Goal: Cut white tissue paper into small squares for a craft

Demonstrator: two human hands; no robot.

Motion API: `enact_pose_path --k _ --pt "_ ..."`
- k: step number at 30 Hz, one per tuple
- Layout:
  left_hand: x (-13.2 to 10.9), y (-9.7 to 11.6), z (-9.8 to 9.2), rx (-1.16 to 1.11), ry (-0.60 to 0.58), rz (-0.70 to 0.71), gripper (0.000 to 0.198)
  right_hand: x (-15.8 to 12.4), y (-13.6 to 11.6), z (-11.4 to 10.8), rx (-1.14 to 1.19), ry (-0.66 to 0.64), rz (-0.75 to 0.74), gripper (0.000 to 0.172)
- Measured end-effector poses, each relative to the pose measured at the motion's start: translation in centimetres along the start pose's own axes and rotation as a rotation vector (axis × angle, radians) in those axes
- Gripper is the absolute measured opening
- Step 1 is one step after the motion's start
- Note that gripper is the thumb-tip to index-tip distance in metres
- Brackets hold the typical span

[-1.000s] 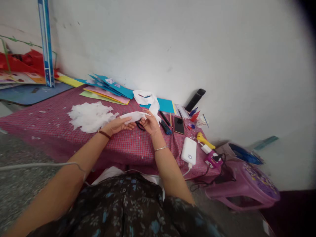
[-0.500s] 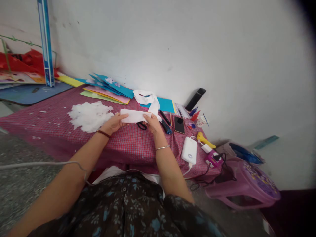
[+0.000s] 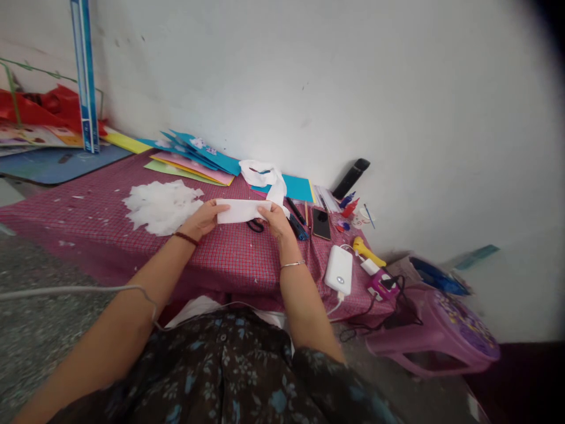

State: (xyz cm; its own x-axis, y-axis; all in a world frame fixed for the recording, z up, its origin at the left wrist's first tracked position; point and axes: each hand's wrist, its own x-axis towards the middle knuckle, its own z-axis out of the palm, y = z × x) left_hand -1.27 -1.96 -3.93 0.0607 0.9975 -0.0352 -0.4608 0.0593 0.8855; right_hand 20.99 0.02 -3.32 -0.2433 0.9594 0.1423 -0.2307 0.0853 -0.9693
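Note:
A white strip [image 3: 241, 211], soft like tissue or thin paper, is stretched level between my hands above the table. My left hand [image 3: 206, 219] pinches its left end, thumb on top. At the other end my right hand [image 3: 274, 219] grips it the same way. Behind the right hand a longer white band [image 3: 276, 185] curls back over blue sheets; whether it joins the strip I cannot tell. Black scissor handles [image 3: 255, 225] show partly below the strip. Left of my left hand lies a heap of torn white pieces [image 3: 161, 206].
Blue, pink and green sheets [image 3: 198, 156] are stacked at the back. To the right lie a black marker [image 3: 295, 211], a phone [image 3: 321, 224], a white power bank [image 3: 339, 270] with a cable, and a yellow tool [image 3: 368, 252]. A pink stool [image 3: 432, 330] stands beside the table.
The strip looks slightly lower and flatter between my hands, which keep their pinch on both ends. The view has shifted slightly; the other things stay in place.

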Motion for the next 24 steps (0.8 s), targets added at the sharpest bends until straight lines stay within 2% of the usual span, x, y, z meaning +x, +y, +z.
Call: enact_pose_path --k 7,14,20,24 --pt "-0.5 0.4 0.2 0.026 0.008 0.026 0.032 -0.1 -0.6 -0.4 -0.074 -0.029 0.019 0.029" --pt "-0.9 0.6 0.4 0.084 -0.106 -0.064 0.02 -0.7 -1.5 -0.6 -0.077 -0.003 0.037 0.02" --pt "-0.7 0.7 -0.1 0.033 -0.118 -0.021 0.009 -0.9 -2.0 -0.6 -0.043 0.011 0.042 0.013" --pt "-0.8 0.7 -0.2 -0.007 -0.141 0.004 0.012 -1.1 -2.3 -0.4 -0.018 0.004 0.046 0.008"
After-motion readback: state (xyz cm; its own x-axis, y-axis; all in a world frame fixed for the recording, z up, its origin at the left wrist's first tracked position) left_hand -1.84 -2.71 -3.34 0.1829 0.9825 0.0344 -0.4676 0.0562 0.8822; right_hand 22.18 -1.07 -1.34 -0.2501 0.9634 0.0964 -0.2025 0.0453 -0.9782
